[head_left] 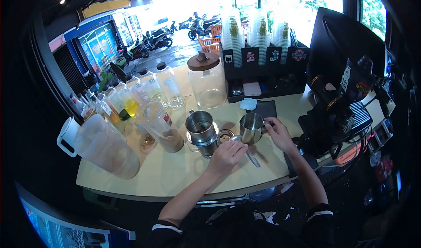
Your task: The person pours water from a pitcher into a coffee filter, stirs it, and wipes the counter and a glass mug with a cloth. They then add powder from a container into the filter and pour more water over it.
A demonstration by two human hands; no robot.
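My right hand (279, 135) is closed around the handle of a steel milk pitcher (251, 129), which stands upright on the counter. Just left of it, my left hand (226, 157) has its fingers pinched over a metal spoon (253, 159); the fingers hide the spoon's middle. Beside that hand, a metal drip coffee filter (200, 126) sits on top of a cup-like vessel with a handle. A small round open tin or lid with brown contents (225, 135) lies between filter and pitcher.
Left of the filter are a clear canister with brown powder (170, 138), a large white pitcher (107, 147) and several bottles (171, 85). A wooden-lidded glass jar (208, 83) and a cup rack (267, 57) stand behind. A black coffee machine (337, 94) borders the right side.
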